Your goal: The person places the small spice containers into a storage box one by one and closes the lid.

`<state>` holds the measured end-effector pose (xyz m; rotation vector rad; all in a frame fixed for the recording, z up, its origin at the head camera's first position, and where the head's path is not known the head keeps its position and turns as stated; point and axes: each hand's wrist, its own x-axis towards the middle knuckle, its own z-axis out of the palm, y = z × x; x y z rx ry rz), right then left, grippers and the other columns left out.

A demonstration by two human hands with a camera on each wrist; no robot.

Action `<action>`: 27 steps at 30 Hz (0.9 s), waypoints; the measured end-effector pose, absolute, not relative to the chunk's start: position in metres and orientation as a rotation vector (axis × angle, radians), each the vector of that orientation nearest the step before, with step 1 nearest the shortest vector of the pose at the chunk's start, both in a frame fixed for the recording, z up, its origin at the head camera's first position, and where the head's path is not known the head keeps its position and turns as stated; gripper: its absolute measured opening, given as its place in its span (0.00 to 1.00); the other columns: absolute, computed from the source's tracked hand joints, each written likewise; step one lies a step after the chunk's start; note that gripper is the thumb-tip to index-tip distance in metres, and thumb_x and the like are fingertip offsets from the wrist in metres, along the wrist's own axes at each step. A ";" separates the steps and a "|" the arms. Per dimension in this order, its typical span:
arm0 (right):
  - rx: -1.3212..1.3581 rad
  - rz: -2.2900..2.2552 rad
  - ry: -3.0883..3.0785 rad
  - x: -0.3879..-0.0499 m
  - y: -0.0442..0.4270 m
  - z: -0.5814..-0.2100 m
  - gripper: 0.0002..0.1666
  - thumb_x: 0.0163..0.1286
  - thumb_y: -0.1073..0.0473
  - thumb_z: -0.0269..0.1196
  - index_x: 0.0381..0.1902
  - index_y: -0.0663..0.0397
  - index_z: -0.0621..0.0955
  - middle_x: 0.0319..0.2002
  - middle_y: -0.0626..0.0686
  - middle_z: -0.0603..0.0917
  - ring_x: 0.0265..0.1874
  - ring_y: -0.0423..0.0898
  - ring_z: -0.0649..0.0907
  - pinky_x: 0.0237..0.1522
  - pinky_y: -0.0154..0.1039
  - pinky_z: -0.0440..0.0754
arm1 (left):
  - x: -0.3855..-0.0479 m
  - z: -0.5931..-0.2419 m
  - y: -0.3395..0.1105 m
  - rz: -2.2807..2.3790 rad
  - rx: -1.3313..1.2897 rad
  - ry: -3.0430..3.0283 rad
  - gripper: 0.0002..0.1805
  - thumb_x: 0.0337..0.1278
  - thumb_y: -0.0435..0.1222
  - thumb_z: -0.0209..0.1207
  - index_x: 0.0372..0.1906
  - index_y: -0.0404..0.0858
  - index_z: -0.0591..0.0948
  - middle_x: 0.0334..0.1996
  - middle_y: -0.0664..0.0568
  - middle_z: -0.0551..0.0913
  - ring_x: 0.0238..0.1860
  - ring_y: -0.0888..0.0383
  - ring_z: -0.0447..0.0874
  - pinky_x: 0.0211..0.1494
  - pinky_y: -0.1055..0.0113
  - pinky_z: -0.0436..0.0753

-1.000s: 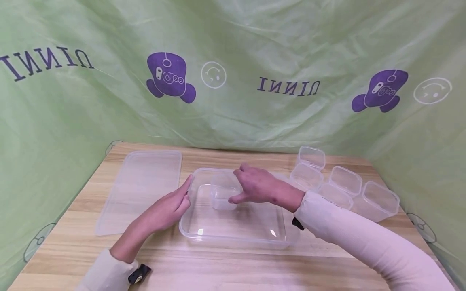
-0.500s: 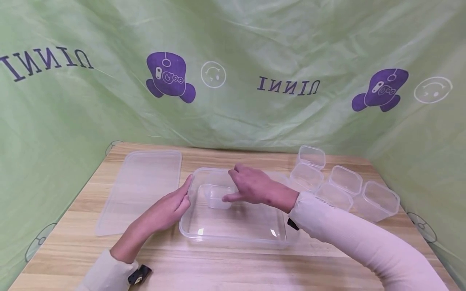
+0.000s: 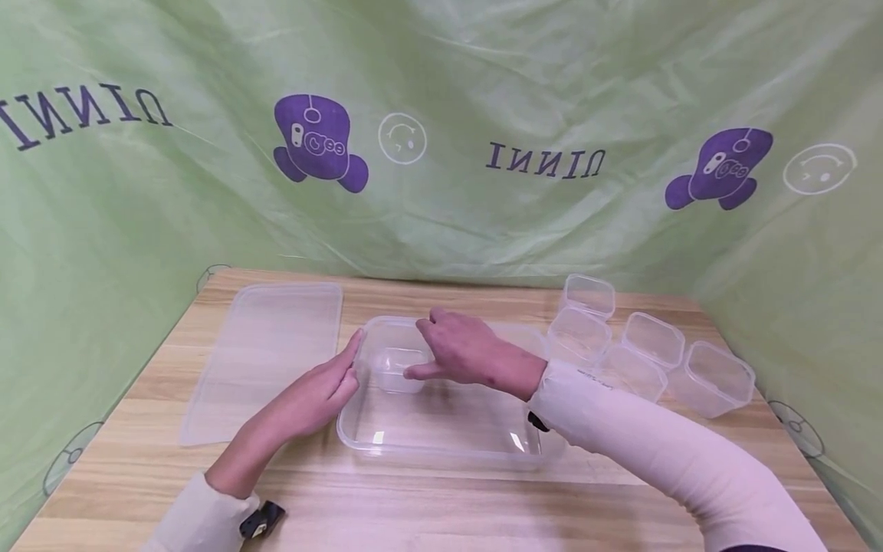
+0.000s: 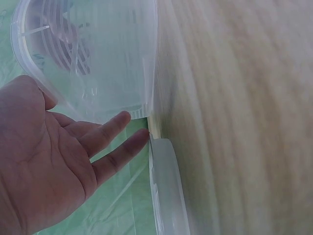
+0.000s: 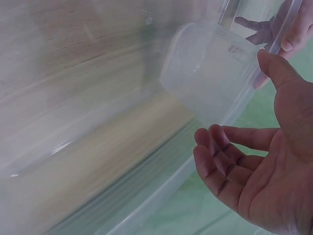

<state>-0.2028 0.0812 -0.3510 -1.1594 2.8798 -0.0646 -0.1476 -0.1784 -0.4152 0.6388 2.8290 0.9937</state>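
A large clear container (image 3: 448, 452) stands on the table. My left hand (image 3: 306, 406) rests along its left wall; in the left wrist view the fingers of that hand (image 4: 54, 152) are spread beside the wall. Inside, near the left end, is a small clear container (image 3: 402, 376), also visible in the right wrist view as a pale box (image 5: 210, 73). My right hand (image 3: 469, 349) reaches over the large rim and holds the small container's right part, thumb on the near side and fingers on the far side. In the right wrist view that hand (image 5: 259, 156) has bent fingers at its rim.
A flat clear lid (image 3: 269, 360) lies to the left on the wooden table (image 3: 331, 506). Several small clear containers stand at the right, among them one at the back (image 3: 589, 295) and one at the far right (image 3: 717, 379). A green curtain (image 3: 441, 222) hangs behind.
My right hand and the small container have moved left inside the large one, closer to its left wall. The left hand has stayed against the large container.
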 end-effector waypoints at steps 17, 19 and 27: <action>-1.145 -0.119 2.915 -0.199 0.072 -0.357 0.30 0.66 0.30 0.67 0.40 0.53 0.84 0.35 0.49 0.74 0.28 0.44 0.76 0.24 0.40 0.79 | -0.144 -0.415 -0.180 1.037 0.652 2.806 0.35 0.80 0.37 0.42 0.83 0.36 0.47 0.78 0.37 0.56 0.75 0.42 0.60 0.75 0.45 0.63; -1.150 -0.117 2.929 -0.199 0.072 -0.359 0.30 0.65 0.30 0.67 0.38 0.52 0.83 0.33 0.48 0.73 0.27 0.44 0.76 0.24 0.41 0.78 | -0.144 -0.415 -0.179 1.036 0.654 2.808 0.35 0.80 0.37 0.42 0.83 0.36 0.47 0.78 0.37 0.57 0.75 0.43 0.61 0.75 0.45 0.63; -1.139 -0.106 2.961 -0.199 0.072 -0.361 0.29 0.65 0.30 0.67 0.37 0.50 0.80 0.31 0.47 0.72 0.27 0.43 0.75 0.23 0.41 0.78 | -0.146 -0.415 -0.180 1.027 0.667 2.812 0.35 0.79 0.37 0.42 0.83 0.35 0.47 0.78 0.37 0.57 0.75 0.43 0.61 0.75 0.45 0.64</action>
